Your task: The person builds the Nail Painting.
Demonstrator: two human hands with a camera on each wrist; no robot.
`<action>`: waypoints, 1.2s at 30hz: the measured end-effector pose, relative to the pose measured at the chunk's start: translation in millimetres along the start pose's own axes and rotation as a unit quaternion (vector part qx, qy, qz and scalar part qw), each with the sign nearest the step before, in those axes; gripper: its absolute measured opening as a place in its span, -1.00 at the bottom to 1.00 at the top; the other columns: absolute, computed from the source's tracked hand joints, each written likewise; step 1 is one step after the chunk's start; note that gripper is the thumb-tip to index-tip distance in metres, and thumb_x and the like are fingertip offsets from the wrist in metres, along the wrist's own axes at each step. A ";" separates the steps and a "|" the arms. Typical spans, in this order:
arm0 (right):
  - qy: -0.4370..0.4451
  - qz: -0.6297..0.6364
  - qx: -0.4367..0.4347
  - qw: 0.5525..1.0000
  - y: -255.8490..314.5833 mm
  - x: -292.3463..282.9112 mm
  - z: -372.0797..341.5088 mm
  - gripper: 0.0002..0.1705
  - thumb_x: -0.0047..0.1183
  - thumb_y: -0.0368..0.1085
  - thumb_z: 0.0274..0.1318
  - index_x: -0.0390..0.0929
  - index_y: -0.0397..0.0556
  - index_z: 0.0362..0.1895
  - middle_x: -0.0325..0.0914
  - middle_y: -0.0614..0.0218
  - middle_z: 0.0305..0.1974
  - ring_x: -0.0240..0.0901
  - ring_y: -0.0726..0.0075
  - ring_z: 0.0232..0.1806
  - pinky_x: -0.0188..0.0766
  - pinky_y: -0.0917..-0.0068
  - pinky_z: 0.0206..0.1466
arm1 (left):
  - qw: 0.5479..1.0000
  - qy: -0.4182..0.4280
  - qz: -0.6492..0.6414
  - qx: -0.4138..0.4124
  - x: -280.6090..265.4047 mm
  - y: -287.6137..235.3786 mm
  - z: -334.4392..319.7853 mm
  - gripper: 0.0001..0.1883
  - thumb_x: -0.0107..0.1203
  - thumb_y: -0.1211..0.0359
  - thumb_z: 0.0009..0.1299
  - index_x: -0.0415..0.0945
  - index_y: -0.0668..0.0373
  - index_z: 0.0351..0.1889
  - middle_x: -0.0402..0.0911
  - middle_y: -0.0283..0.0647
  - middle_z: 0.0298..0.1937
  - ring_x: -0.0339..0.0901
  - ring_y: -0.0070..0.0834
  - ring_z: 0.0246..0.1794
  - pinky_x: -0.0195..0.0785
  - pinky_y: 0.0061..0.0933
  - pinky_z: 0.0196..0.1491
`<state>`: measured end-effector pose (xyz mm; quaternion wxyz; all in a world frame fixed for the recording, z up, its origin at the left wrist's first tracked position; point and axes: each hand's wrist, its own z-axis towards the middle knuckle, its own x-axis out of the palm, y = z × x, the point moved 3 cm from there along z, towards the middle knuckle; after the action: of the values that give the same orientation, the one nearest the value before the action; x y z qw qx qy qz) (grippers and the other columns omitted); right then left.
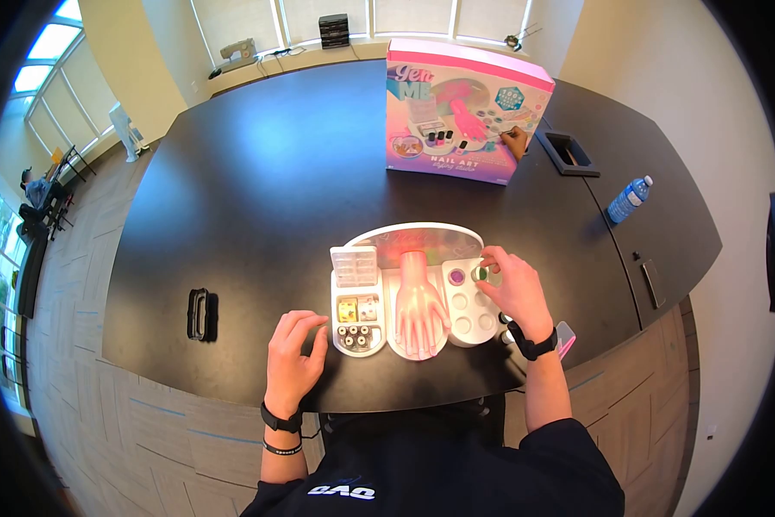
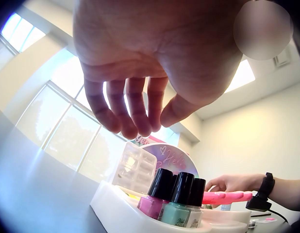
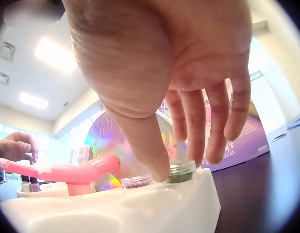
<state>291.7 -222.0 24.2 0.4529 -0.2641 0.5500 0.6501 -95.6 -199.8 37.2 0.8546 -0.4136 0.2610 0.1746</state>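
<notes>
My right hand is at the right side of a white nail-art stand, thumb and fingers pinching a small round jar of green glitter at its upper right well. Beside it sits a clear jar of purple glitter. A pink model hand lies palm down in the middle of the stand. My left hand, loosely curled and holding nothing, hovers by the stand's left side. Nail polish bottles with black caps stand there, below two small rolls and a clear compartment case.
A pink nail-art box stands behind the stand. Farther right are a table socket well, a water bottle and a phone. A black frame-like object lies at left. Small items sit under my right wrist.
</notes>
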 end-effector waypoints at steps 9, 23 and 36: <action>0.003 -0.001 0.004 1.000 -0.3 -2.0 -1.4 -0.42 0.48 -0.30 0.09 0.58 0.08 0.21 0.82 0.38 -0.05 0.69 -0.01 -0.04 0.60 0.04 0.05 | 1.000 0.004 -0.002 -0.002 1.5 1.4 0.8 -0.83 0.31 0.56 0.40 0.68 0.28 -0.07 0.69 -0.09 -0.09 0.65 -0.07 -0.07 0.54 -0.14 0.00; 0.050 -0.062 0.078 0.994 -30.0 -27.6 -27.8 -0.59 0.50 -0.24 0.01 0.75 0.00 -0.01 0.80 0.30 -0.15 0.71 0.08 -0.06 0.63 0.14 0.05 | 1.000 0.007 -0.005 0.010 2.2 -2.3 5.5 -0.84 0.31 0.56 0.40 0.68 0.29 -0.08 0.69 -0.09 -0.10 0.64 -0.07 -0.08 0.54 -0.15 0.00; 0.107 -0.060 0.115 0.986 -42.1 -23.5 -49.1 -0.63 0.52 -0.13 -0.07 0.77 -0.03 -0.19 0.79 0.22 -0.25 0.72 -0.05 -0.18 0.64 0.07 -0.06 | 1.000 0.004 0.002 0.005 1.7 -1.7 4.3 -0.85 0.31 0.55 0.41 0.69 0.28 -0.08 0.69 -0.09 -0.10 0.65 -0.07 -0.07 0.54 -0.14 0.01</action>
<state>331.7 -276.5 11.4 0.4574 -0.3106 0.6494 0.5221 -92.0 -197.2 39.5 0.8554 -0.4092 0.2663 0.1732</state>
